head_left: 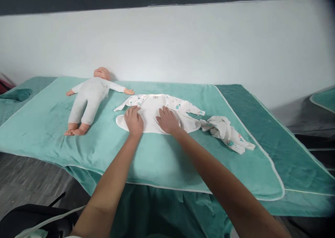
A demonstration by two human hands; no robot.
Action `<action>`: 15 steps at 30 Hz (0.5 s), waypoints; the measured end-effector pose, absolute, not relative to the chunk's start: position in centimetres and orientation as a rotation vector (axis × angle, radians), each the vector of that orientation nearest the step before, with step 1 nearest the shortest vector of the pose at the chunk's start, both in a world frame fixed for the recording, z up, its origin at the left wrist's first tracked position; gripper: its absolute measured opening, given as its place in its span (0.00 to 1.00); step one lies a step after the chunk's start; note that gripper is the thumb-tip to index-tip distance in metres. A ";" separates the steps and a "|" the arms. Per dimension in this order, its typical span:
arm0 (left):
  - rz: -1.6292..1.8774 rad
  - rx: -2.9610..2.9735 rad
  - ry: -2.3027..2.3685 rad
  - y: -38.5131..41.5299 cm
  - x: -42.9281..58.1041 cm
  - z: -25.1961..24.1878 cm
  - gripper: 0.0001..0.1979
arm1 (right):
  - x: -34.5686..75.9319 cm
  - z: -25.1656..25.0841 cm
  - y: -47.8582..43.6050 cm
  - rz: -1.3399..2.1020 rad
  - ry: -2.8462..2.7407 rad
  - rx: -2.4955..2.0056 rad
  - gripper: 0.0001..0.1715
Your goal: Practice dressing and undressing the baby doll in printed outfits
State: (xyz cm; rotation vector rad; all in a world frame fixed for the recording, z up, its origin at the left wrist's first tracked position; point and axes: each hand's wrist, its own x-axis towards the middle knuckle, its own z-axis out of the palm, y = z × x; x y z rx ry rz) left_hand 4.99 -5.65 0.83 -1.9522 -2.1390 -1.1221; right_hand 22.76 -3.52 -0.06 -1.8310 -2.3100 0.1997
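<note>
A white baby shirt (153, 117) lies spread open on the green cover, its long sleeves printed with small coloured figures and stretched to both sides. On its left part rests my left hand (134, 119), fingers laid on the cloth and slightly bent. My right hand (167, 119) lies flat on the shirt's middle, fingers pointing away from me. Neither hand grips anything that I can see. To the right of the shirt is a crumpled white printed baby garment (226, 131). A baby doll (89, 93) with a white cloth body lies face up at the left, one hand near the shirt's sleeve.
A light green blanket (170, 168) covers the table over a darker green cloth (264, 126). Behind it stands a white wall (167, 46). A black chair (34, 217) with a pale cable (54, 219) is at the lower left. Another green-covered surface (326, 99) shows at the far right.
</note>
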 end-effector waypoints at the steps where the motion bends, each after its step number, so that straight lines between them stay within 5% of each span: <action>1: -1.154 -1.843 -2.221 -5.6 4.9 0.8 0.22 | 22.2 0.2 -2.6 0.224 -2.329 -1.785 0.35; 7: -1.301 -1.693 -2.397 -4.1 4.7 -0.3 0.24 | 17.1 0.4 1.8 0.231 -2.289 -1.743 0.38; 15: -1.086 -1.751 -2.342 -1.4 0.8 0.4 0.24 | 16.2 -0.4 3.4 0.219 -2.405 -1.675 0.41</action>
